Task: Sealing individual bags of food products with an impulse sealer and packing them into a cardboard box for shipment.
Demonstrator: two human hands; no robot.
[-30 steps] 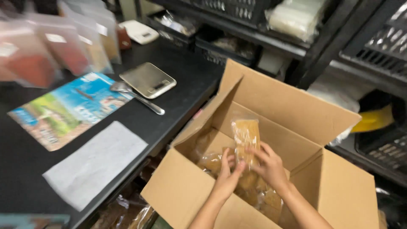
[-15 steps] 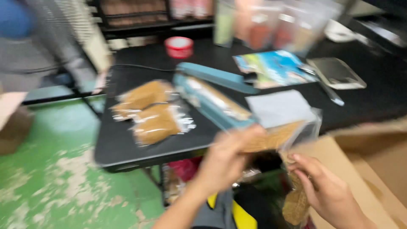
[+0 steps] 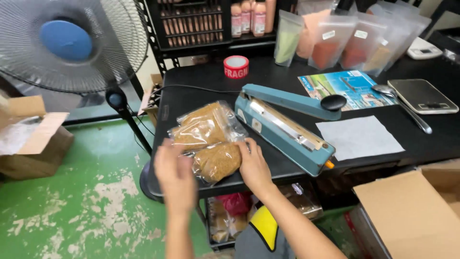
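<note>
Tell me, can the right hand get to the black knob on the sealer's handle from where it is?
Probably yes: the right hand rests beside the sealer, and nothing stands between it and the raised knob.

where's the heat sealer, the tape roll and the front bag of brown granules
heat sealer (image 3: 287, 125): head view, on its blue base.
tape roll (image 3: 236, 66): head view, red outer face.
front bag (image 3: 218, 161): head view, its filled middle.
</note>
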